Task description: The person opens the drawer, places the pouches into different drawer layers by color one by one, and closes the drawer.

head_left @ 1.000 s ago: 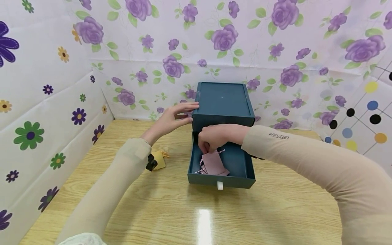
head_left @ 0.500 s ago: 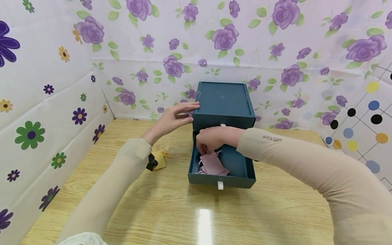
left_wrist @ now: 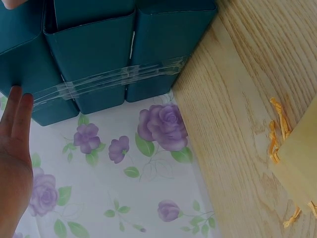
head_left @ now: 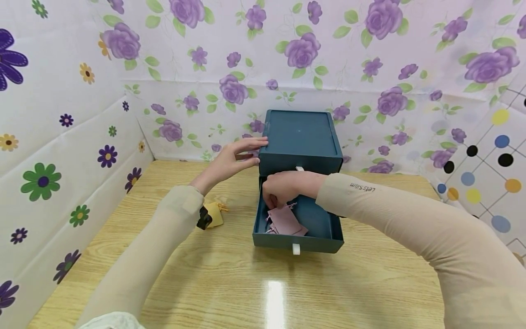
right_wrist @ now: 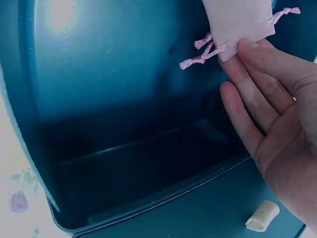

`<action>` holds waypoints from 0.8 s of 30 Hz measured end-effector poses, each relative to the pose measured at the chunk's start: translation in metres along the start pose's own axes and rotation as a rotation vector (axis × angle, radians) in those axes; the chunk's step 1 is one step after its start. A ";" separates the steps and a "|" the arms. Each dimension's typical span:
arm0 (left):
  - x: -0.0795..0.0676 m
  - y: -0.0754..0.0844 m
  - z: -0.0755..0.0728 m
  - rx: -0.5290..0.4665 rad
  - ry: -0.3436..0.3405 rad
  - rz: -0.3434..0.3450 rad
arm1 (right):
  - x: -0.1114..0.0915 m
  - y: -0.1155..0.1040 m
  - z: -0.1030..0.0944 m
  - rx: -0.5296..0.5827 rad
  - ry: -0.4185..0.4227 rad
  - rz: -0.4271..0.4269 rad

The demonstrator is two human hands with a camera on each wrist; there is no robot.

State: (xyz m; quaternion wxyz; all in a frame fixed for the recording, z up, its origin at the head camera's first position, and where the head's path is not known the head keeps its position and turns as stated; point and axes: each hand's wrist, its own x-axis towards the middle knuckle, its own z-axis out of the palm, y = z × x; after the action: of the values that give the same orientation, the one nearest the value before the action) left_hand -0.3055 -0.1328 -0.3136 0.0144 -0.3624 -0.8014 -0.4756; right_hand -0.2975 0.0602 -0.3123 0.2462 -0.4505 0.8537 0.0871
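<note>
In the head view a dark teal drawer box [head_left: 300, 132] stands at the back of the table, with a lower drawer [head_left: 318, 224] pulled out. My right hand [head_left: 283, 188] reaches into that drawer. Its thumb and fingers pinch the drawstring end of a pink pouch [right_wrist: 240, 20], as the right wrist view shows. The same pouch [head_left: 285, 220] lies tilted near the drawer's left front, with more pink cord and fabric under it. My left hand [head_left: 234, 159] rests straight fingers against the box's upper left side. Clear tape [left_wrist: 99, 82] runs across the stacked box sections in the left wrist view.
A yellow drawstring pouch [head_left: 214, 214] lies on the wooden table [head_left: 230, 274], left of the drawer and beside my left wrist. White pull tabs show on the open drawer [head_left: 296, 249] and the upper section. Flower-patterned cloth [head_left: 230, 55] hangs close behind the box.
My right hand and sleeve have shifted slightly left, uncovering the upper section's white tab. The pouch stays in the drawer, and my left hand keeps its place on the box.
</note>
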 end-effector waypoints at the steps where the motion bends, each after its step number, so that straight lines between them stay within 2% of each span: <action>1: 0.001 -0.003 0.000 0.000 0.002 0.001 | 0.000 0.000 0.000 -0.003 0.003 -0.001; 6: 0.005 -0.023 0.002 0.000 0.016 0.013 | 0.000 0.000 0.001 0.000 0.006 -0.003; 9: 0.005 -0.027 0.001 0.005 0.017 0.022 | 0.001 0.001 0.002 0.011 0.000 -0.001; 18: 0.004 -0.027 0.000 0.016 0.010 0.035 | 0.001 0.002 0.002 0.023 0.003 0.002; 24: 0.005 -0.026 0.001 0.015 0.012 0.013 | -0.001 0.001 0.001 0.033 -0.001 0.000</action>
State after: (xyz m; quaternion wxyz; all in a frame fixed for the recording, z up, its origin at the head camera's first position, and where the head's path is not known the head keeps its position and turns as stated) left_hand -0.3250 -0.1367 -0.3319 0.0252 -0.3647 -0.8024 -0.4717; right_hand -0.2979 0.0620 -0.3131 0.2541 -0.4463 0.8549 0.0731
